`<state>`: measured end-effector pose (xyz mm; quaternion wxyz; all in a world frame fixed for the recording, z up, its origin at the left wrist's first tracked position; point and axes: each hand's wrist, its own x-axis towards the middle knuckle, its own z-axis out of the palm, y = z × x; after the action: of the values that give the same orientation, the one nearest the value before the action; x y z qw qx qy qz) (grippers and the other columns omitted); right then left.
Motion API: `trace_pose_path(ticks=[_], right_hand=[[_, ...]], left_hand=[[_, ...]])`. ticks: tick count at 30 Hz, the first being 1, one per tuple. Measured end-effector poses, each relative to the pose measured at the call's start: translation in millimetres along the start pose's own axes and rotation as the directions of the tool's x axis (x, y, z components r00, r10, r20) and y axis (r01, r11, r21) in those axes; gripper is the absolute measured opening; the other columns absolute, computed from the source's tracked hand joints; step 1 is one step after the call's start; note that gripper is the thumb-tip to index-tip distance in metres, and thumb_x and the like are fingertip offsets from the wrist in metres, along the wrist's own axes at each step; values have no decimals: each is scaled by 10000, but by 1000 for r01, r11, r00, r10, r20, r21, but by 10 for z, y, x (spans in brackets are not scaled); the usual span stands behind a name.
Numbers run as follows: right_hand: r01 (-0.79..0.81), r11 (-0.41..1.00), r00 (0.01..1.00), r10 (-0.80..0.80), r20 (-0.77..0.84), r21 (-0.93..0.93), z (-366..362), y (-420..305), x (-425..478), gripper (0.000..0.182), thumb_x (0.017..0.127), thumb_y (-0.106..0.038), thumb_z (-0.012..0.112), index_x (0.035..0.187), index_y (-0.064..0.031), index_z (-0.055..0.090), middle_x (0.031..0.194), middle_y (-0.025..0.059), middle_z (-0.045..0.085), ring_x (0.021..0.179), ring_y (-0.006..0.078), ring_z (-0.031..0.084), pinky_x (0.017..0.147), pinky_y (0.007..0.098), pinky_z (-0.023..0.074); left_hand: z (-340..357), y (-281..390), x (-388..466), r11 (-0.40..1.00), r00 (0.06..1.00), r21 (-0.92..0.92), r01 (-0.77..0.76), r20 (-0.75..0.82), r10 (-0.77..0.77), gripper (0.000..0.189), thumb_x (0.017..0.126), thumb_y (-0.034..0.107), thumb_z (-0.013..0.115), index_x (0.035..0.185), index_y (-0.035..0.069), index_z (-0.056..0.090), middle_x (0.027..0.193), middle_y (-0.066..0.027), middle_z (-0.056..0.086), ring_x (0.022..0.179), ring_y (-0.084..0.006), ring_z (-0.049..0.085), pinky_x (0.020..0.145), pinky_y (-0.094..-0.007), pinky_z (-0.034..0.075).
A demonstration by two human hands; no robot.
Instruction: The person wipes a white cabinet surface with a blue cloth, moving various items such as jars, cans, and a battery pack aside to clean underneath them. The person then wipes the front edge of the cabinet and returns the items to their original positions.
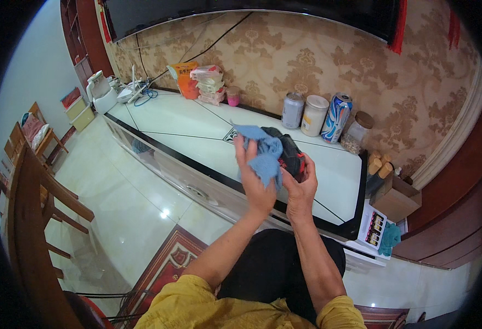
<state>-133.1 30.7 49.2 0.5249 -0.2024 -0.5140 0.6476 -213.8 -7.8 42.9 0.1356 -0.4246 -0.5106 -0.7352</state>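
A blue cloth point(267, 158) is in my left hand point(257, 181), bunched over the fingers and pressed against a black object with red trim point(292, 154). My right hand point(302, 189) grips the near right end of that object, which looks like a power-tool battery or similar case; its exact kind cannot be told, as the cloth covers its left part. Both hands are above the white-topped TV cabinet point(183, 142) with its black edge.
Along the wall stand a grey can point(292, 111), a white lidded jar point(315, 116), a blue-and-white can point(337, 118) and a brown-lidded jar point(356, 133). Farther left are stacked packets point(210, 84), an orange bag point(185, 80) and a white router point(130, 92). A cardboard box point(397, 197) is at right.
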Motion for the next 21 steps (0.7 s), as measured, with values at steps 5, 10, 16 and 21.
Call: trace_pose_path(ticks=[5, 10, 16, 21], right_hand=[[93, 994, 995, -91, -38, 49, 56, -94, -93, 814, 713, -155, 846, 1373, 12, 399, 1156, 96, 588, 1045, 192, 590, 967, 324, 463], [263, 956, 964, -265, 7, -129, -32, -225, -29, 866, 684, -137, 843, 1401, -5, 377, 1198, 126, 585, 1079, 207, 597, 986, 343, 464], [312, 866, 947, -314, 61, -391, -348, -253, 137, 860, 652, -129, 861, 1388, -18, 431, 1200, 121, 599, 1064, 204, 612, 964, 330, 487], [250, 894, 951, -300, -82, -371, -552, -229, 121, 794, 689, -76, 835, 1373, -14, 438, 1187, 112, 594, 1069, 196, 598, 967, 325, 477]], left_hand=[[-40, 211, 444, 357, 767, -775, 522, 242, -595, 492, 1051, 366, 337, 1368, 22, 491, 1352, -103, 552, 1246, -262, 525, 1081, -378, 390], [152, 410, 36, 137, 646, -804, 578, 349, -678, 456, 1052, 356, 336, 1357, 50, 483, 1303, -91, 581, 1202, -256, 553, 1045, -403, 433], [-108, 475, -424, 43, 357, -552, 833, 476, -804, 302, 1009, 148, 470, 1296, 81, 533, 1186, -45, 599, 1081, -149, 588, 894, -295, 491], [-601, 78, 134, 953, 899, 70, 294, 317, -301, 586, 868, 57, 586, 1424, -2, 409, 1343, -191, 548, 1227, -323, 540, 1064, -410, 397]])
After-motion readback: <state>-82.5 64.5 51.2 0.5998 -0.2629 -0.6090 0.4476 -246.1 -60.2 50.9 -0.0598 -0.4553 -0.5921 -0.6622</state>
